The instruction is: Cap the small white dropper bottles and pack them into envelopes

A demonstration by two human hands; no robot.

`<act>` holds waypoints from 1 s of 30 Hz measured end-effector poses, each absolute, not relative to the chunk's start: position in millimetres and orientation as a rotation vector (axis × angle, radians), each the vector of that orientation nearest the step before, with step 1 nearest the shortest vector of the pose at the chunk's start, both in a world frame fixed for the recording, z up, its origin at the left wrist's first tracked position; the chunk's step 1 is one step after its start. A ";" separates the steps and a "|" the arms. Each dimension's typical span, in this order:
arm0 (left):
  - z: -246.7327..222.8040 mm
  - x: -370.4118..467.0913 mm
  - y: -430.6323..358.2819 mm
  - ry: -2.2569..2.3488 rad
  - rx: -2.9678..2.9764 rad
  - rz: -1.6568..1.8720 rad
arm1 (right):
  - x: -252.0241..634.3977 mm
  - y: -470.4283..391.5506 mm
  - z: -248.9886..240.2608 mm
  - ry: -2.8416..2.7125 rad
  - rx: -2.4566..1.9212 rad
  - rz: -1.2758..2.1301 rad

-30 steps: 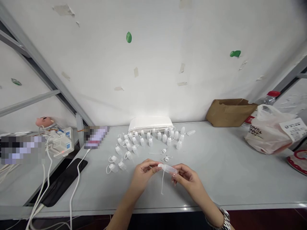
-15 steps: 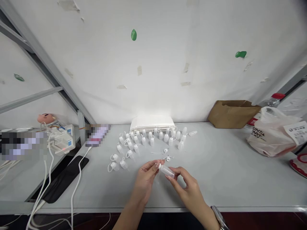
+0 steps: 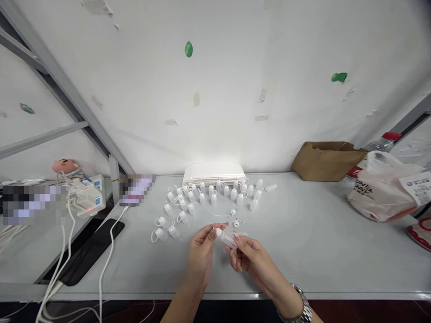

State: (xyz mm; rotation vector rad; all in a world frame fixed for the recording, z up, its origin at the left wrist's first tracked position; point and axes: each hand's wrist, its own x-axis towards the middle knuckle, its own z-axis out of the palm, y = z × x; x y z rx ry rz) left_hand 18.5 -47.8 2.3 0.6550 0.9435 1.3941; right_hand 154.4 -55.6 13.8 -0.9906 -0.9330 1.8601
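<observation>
A small translucent squeeze bottle (image 3: 229,240) lies tilted between my two hands, its white cap end toward the left. My left hand (image 3: 201,249) pinches the white cap (image 3: 218,232) with thumb and fingers. Around the bottle's body my right hand (image 3: 252,255) is closed, thumb on top and fingers curled beneath. A thin pale strip extends past the bottle toward the right. Just beyond my hands, two loose white caps with straps, the nearer one (image 3: 236,223) and the farther one (image 3: 231,213), lie on the grey table (image 3: 313,242).
Several capped squeeze bottles (image 3: 182,204) stand at the back left and centre, before a white packet (image 3: 214,172). To the right are a brown paper bag (image 3: 328,163) and a white plastic bag (image 3: 380,193). A black power bank-like slab (image 3: 94,253) and cables lie left.
The bottle has shifted slightly left with my hands. My right hand has rolled over, bringing its thumb on top of the bottle and curling its fingers. A thin strip now shows beside the bottle.
</observation>
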 end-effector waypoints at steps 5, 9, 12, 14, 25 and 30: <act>0.2 18.2 -48.2 1.059 0.589 1.407 | 152.7 -59.1 7.4 -1.182 -1.097 1.463; 1.2 18.4 -50.2 1.082 0.576 1.398 | 153.6 -65.1 1.8 -1.318 -1.176 1.209; 5.1 19.0 -51.6 1.105 0.606 1.372 | 153.8 -68.2 1.3 -1.389 -1.213 1.087; 8.2 19.0 -52.3 1.127 0.615 1.371 | 153.9 -69.6 1.4 -1.430 -1.201 1.002; 5.3 18.9 -53.4 0.979 0.681 1.406 | 153.1 -59.7 18.1 -1.093 -1.055 1.645; 1.3 19.6 -53.7 1.007 0.692 1.448 | 151.7 -53.1 20.9 -1.044 -1.065 1.805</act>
